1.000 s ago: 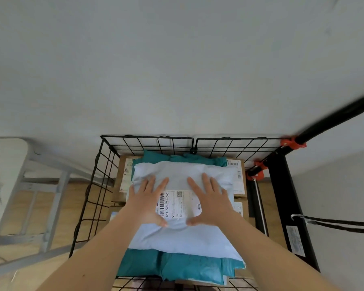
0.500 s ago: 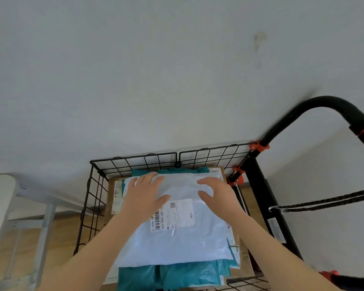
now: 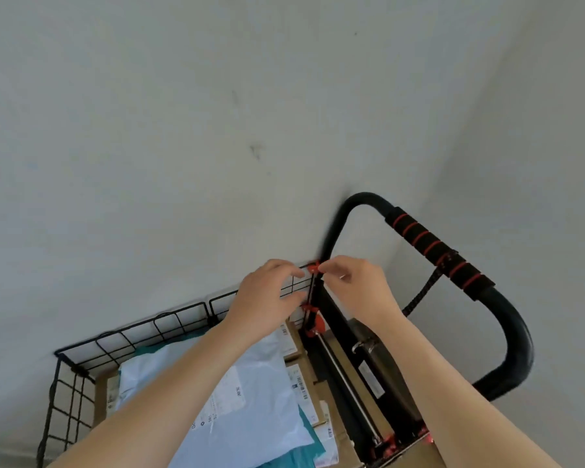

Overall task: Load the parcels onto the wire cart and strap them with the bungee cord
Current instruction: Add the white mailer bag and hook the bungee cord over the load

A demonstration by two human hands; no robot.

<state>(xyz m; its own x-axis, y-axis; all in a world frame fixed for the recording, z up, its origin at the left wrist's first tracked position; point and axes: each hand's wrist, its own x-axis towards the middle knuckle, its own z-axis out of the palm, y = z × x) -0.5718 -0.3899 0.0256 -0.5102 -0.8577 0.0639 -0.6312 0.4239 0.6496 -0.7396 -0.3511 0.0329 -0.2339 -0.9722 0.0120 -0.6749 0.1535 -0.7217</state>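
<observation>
Presently both forearms stretch forward, hands meeting at the red clip (image 3: 314,267) on the wire cart (image 3: 333,329) corner. Right hand (image 3: 358,282): thumb and forefinger pinch the clip. Left hand (image 3: 267,298): fingers curled, tips against the clip's left side; grip unclear. Below-left of clip, parcels in basket: white mailer (image 3: 260,383) on top, teal mailers (image 3: 159,349), cardboard boxes (image 3: 320,396); barcode labels, print too small to read. Right of clip, bungee cord (image 3: 422,292) hangs from foam-gripped handle (image 3: 436,248), passing behind right wrist.

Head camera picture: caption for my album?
Left hand and right hand meet at a red clip on the loaded cart.
</observation>
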